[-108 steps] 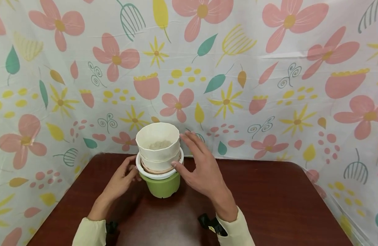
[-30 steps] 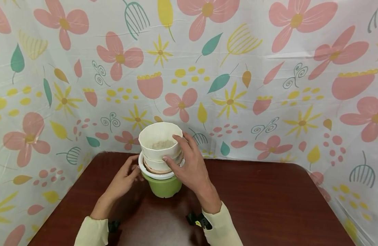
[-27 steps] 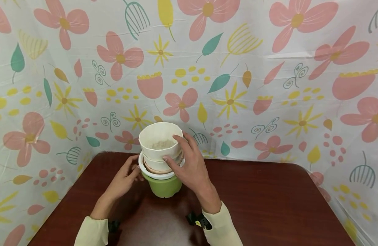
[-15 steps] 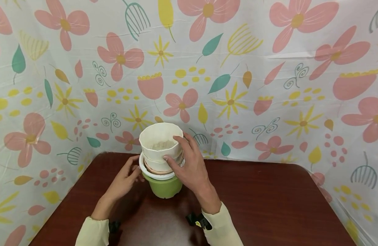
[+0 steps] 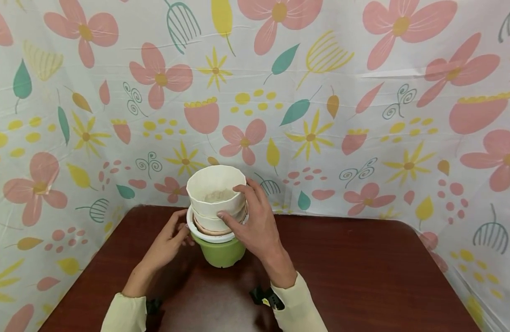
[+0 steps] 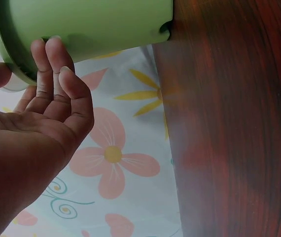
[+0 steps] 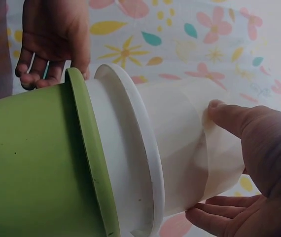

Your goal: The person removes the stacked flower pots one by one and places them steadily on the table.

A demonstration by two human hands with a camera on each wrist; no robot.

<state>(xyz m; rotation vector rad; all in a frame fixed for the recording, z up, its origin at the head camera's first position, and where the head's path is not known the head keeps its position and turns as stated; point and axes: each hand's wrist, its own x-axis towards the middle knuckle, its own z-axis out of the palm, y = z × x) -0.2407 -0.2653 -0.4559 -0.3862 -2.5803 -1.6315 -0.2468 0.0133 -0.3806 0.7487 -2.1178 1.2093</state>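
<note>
A stack of nested flowerpots stands on the table. Lowest is a green flowerpot point(image 5: 222, 252); a white wide-rimmed pot point(image 7: 125, 148) sits inside it. Above show a peach-coloured rim point(image 5: 215, 230) and white faceted pots, the top white flowerpot point(image 5: 216, 184) with a greyish patch inside. My right hand point(image 5: 259, 223) grips this top pot at its right side, thumb on the outer wall, index finger over the rim. On the stack's left, my left hand point(image 6: 37, 128) holds the green pot by its rim, thumb at the edge and fingers curled under it against the wall.
The dark reddish-brown table point(image 5: 363, 272) extends to the right and in front of the stack. A flower-patterned white sheet point(image 5: 321, 92) hangs close behind the table and along its left and right sides. Dark straps circle both wrists by the cream sleeves point(image 5: 123, 313).
My right hand has moved left from beside the stack and taken hold of the top white flowerpot. The left hand stays at the green pot's rim; over the last second almost nothing moves.
</note>
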